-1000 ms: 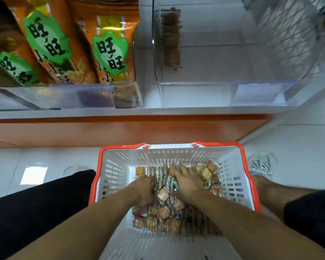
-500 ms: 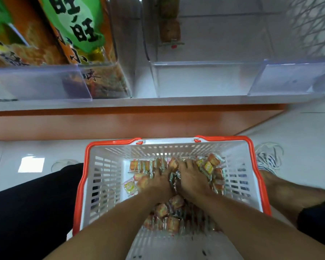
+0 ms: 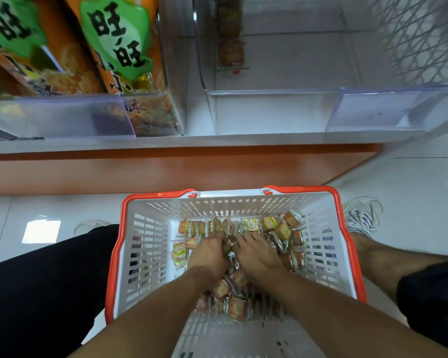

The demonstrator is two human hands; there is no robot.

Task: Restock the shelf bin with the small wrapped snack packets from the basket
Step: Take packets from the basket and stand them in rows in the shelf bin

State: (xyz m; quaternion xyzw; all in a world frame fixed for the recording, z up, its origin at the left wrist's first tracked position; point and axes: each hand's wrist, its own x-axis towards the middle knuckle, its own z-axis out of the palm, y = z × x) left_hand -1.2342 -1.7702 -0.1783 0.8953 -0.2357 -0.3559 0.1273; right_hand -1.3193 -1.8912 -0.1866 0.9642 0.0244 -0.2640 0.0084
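Both hands (image 3: pixel 233 251) now closer together among packets (image 3: pixel 282 228).

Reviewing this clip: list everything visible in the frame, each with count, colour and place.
basket: one, white with orange rim, on the floor.
snack packets: dozens, orange and yellow, piled in the basket.
shelf bin: one, clear, right on the shelf, nearly empty, a few packets at its back.
snack bags: at least two, orange with green labels, left bin.
shoe: one, white, right of the basket.
left hand: in the pile.
right hand: in the pile.
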